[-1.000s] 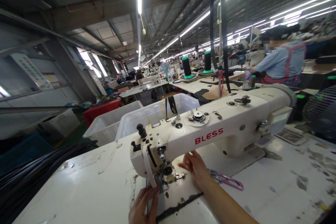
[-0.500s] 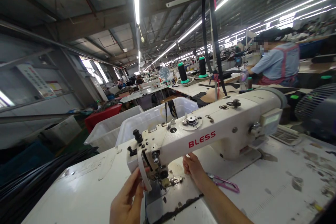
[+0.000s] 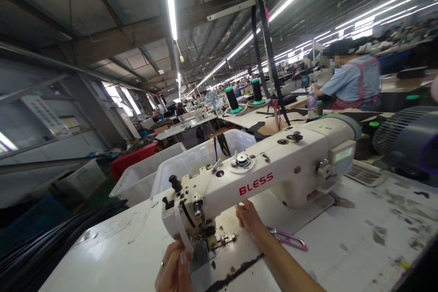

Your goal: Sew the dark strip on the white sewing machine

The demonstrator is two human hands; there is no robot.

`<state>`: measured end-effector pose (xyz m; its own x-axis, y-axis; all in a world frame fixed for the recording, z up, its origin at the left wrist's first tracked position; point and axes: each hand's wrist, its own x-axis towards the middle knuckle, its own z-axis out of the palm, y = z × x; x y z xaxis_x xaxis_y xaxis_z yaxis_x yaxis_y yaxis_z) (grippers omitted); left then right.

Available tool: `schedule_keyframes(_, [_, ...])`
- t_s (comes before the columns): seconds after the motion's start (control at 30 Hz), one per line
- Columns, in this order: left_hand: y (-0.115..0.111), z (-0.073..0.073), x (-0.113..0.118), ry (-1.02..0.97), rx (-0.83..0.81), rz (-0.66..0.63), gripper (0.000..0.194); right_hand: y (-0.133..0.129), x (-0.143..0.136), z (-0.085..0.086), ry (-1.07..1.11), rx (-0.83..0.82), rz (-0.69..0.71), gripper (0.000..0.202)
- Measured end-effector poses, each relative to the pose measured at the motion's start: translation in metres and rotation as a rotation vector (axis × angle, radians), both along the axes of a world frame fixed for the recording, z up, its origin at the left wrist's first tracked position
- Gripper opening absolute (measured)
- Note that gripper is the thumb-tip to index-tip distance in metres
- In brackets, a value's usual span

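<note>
Work at the needle end of the BLESS sewing machine is in hand, seemingly threading or adjusting. The left hand is curled against the head's face, beside the presser foot; what it grips cannot be told. The right hand is rested half-open under the arm. Fine fingertip control is judged necessary next. Pink-handled scissors lie nearby.

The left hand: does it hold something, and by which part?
Cannot be told. The left hand is at the needle end of the sewing machine, fingers curled.
</note>
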<state>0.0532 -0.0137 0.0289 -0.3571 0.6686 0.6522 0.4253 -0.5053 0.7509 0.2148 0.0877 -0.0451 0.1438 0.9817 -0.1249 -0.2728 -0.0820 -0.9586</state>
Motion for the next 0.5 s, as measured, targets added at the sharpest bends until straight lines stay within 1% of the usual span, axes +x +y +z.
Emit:
schedule_keyframes(0.07, [0.002, 0.008, -0.006, 0.007, -0.112, -0.076, 0.038, 0.003, 0.011, -0.001, -0.030, 0.008, -0.067, 0.016])
schedule_keyframes(0.13, [0.003, 0.020, -0.015, 0.035, -0.276, -0.159, 0.042, 0.004, 0.020, 0.000, -0.045, 0.009, -0.114, 0.013])
schedule_keyframes(0.2, [0.002, 0.028, -0.020, 0.052, -0.381, -0.185, 0.044, 0.004, 0.025, 0.001, -0.055, 0.013, -0.138, 0.014])
schedule_keyframes(0.23, [0.001, 0.030, -0.020, 0.044, -0.391, -0.188, 0.044, 0.003, 0.025, 0.001, -0.060, 0.020, -0.142, 0.016])
schedule_keyframes(0.3, [0.000, 0.028, -0.017, -0.003, -0.322, -0.209, 0.043, 0.000, 0.022, 0.003, -0.069, 0.041, -0.135, 0.019])
schedule_keyframes(0.37, [0.000, 0.021, -0.011, -0.036, -0.180, -0.217, 0.044, -0.003, 0.017, 0.003, -0.068, 0.062, -0.109, 0.023])
schedule_keyframes(0.43, [0.002, 0.013, -0.006, -0.042, -0.051, -0.175, 0.046, -0.005, 0.013, 0.002, -0.061, 0.075, -0.081, 0.025])
schedule_keyframes(0.5, [0.003, 0.009, -0.005, -0.046, 0.028, -0.085, 0.047, -0.004, 0.010, 0.000, -0.053, 0.080, -0.067, 0.025])
